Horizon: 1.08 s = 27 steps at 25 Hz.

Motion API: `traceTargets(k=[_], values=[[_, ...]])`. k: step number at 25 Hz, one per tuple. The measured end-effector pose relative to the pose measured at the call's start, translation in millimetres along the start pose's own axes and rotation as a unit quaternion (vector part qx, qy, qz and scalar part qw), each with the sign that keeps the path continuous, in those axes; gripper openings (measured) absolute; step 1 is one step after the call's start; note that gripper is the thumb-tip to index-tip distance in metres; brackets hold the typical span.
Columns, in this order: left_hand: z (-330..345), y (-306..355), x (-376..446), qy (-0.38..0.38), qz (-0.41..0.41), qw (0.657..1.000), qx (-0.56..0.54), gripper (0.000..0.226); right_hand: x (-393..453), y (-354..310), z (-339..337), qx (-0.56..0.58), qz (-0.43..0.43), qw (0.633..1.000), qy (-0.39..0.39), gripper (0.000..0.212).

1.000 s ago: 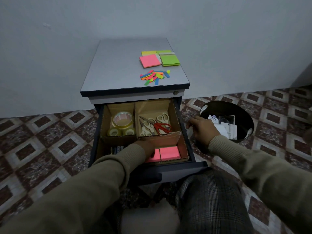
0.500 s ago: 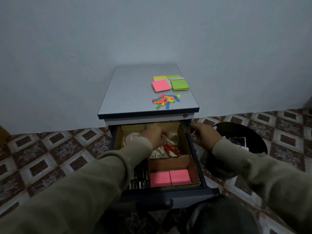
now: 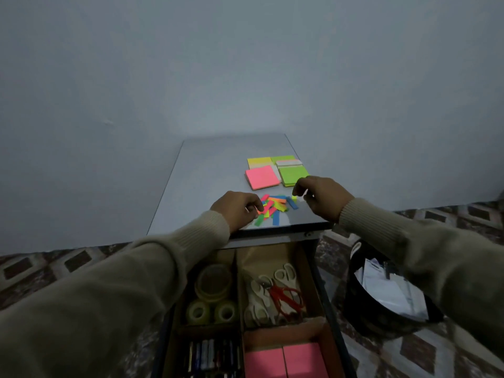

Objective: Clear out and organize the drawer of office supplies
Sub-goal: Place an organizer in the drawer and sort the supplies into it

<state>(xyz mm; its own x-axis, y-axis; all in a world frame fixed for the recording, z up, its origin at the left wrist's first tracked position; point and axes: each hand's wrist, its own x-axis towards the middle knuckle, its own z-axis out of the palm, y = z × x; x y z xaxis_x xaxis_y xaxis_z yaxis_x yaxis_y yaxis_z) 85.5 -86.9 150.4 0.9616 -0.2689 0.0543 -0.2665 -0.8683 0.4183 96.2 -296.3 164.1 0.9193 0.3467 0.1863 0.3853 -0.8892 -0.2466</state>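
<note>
2 hands work the coloured paper strips on the cabinet top: our left hand pinches strips, our right hand hovers curled, grip unclear. No writing is legible.

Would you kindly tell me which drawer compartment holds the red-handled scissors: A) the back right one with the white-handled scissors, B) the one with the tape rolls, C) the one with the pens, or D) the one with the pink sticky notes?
A: the red-handled scissors lie among the white-handled scissors in the back right compartment.
</note>
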Motion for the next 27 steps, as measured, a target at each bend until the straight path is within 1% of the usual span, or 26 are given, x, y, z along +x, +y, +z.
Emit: traceTargets(k=[4,6,9,11,13,14,16,19,23,25,27], values=[[-9,-11,35,0.023,0.015,1.000,-0.010,0.020,40,12,-4,-0.014,-0.012,1.000,-0.009,0.029],[-9,-20,60,0.018,0.016,1.000,0.000,0.024,63,23,2,-0.022,-0.009,0.999,-0.028,0.030],[-3,-34,96,0.019,0.004,0.999,0.034,0.043,97,43,11,-0.043,0.031,0.996,-0.068,0.035],[5,-45,119,0.000,-0.023,0.999,0.038,0.063,113,54,20,-0.055,0.067,0.990,-0.107,0.048],[16,-55,141,-0.026,-0.050,0.997,0.047,0.080,128,66,30,-0.043,0.097,0.985,-0.138,0.064],[21,-59,150,-0.036,-0.059,0.996,0.054,0.085,133,70,36,-0.038,0.103,0.982,-0.151,0.071],[31,-63,162,-0.047,-0.071,0.994,0.071,0.091,141,77,47,-0.040,0.106,0.980,-0.164,0.078],[35,-64,168,-0.046,-0.076,0.991,0.096,0.092,148,81,56,-0.029,0.108,0.982,-0.155,0.081],[31,-59,165,0.040,-0.068,0.995,0.061,0.089,148,80,59,-0.034,0.122,0.987,-0.100,0.089],[31,-52,161,0.072,-0.071,0.993,0.055,0.087,144,77,56,-0.055,0.132,0.988,-0.060,0.093],[29,-46,159,0.093,-0.074,0.993,0.024,0.076,143,75,48,-0.089,0.138,0.986,-0.015,0.085]])
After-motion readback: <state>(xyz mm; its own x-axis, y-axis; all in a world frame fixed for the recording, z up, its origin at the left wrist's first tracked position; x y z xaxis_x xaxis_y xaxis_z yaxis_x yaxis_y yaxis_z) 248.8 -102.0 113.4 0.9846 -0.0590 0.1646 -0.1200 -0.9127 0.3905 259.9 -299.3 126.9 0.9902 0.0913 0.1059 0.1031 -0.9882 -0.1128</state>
